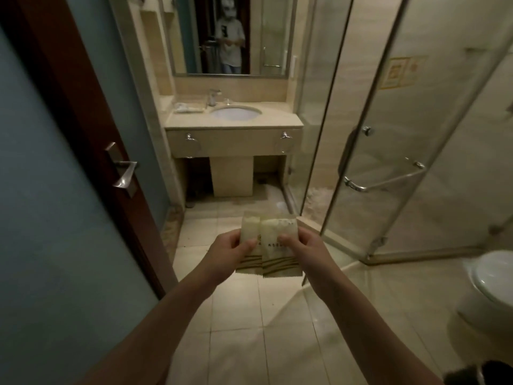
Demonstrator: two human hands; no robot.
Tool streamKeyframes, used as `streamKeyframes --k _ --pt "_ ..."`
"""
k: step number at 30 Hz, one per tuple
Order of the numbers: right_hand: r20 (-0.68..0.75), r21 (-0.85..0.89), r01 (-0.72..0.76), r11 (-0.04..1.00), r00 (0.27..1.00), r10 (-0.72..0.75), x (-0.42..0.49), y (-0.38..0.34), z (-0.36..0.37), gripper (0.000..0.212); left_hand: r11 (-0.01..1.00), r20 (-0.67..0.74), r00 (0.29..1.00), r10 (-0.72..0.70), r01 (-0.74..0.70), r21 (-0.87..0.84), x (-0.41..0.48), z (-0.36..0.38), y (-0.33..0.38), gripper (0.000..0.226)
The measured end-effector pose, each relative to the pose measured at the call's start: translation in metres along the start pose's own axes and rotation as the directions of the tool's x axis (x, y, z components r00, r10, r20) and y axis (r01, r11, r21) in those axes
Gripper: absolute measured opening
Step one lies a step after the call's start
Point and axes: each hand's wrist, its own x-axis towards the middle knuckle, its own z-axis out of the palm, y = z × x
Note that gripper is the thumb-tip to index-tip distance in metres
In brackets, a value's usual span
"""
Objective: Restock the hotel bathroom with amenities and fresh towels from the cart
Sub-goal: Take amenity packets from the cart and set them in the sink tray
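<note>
Both bare forearms reach forward over the tiled floor [236, 315], and between them two pale amenity packets [268, 245] are held side by side, edges overlapping. Left hand [226, 252] pinches the left packet with thumb on its face; right hand [304, 250] pinches the right one the same way. Beyond stands the vanity counter [280, 120] with its sink [235, 113], a mirror [230, 34] above, glass shower door [388, 134] and toilet [491, 282] right, wooden door [91, 134] left
</note>
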Motion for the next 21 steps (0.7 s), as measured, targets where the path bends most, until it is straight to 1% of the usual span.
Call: streamKeyframes --k 3,5,9,13,15,21 --pt "0.032 -0.009 -0.012 1.0 0.999 0.012 0.043 -0.002 0.004 0.015 1.0 -0.046 0.999 -0.025 0.025 -0.007 0.036 -0.016 -0.006 0.013" --pt "0.042 -0.019 -0.009 1.0 0.999 0.01 0.075 -0.004 0.006 0.014 0.999 -0.047 0.998 -0.034 0.033 -0.006 0.064 -0.028 -0.01 0.012" --pt "0.058 -0.017 -0.021 1.0 0.998 0.022 0.149 -0.012 0.022 0.018 0.999 -0.081 0.996 -0.022 0.02 -0.031 0.124 -0.063 -0.012 0.011" --pt "0.078 0.012 -0.031 0.999 0.997 0.03 0.22 -0.026 0.045 0.018 0.997 -0.108 0.992 -0.062 0.057 -0.051 0.187 -0.106 -0.015 0.012" --pt "0.087 0.026 -0.023 0.999 0.996 0.021 0.253 -0.034 0.051 0.022 0.997 -0.119 0.99 -0.071 0.067 -0.041 0.221 -0.127 -0.014 0.016" --pt "0.039 0.051 -0.035 0.998 0.999 0.033 0.35 -0.046 0.058 0.023 0.992 -0.193 0.975 -0.111 0.099 -0.072 0.306 -0.165 -0.017 0.02"
